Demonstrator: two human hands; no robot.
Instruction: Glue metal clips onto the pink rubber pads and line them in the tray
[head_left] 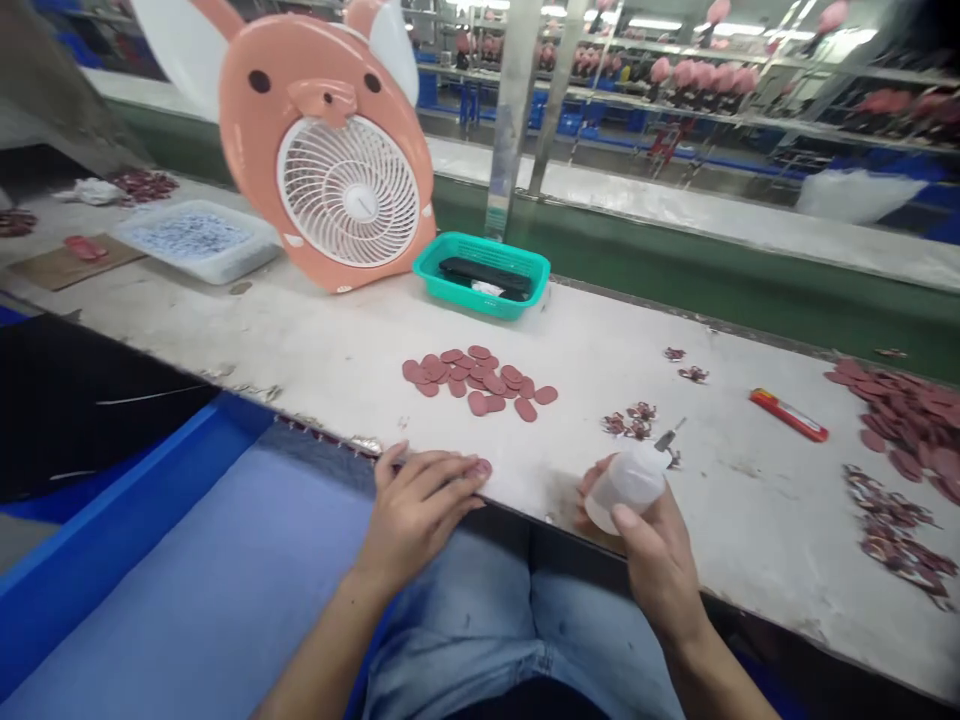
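My left hand (416, 505) rests at the table's near edge, fingers together over a small dark red oval piece (482, 467) pressed under the fingertips. My right hand (654, 555) is wrapped round a small white squeeze bottle (626, 480) whose thin metal nozzle (670, 435) points up and to the right. Beyond the hands lies a loose pile of dark red oval pieces (480, 380). A few small shiny pieces (630, 422) sit just past the nozzle.
A pink animal-shaped fan (330, 150) stands at the back. Beside it sit a teal basket (480, 275) holding a black object and a white tray (195, 238). A red lighter (789, 414) and more red pieces (904, 410) lie right. A blue bin (142, 520) sits lower left.
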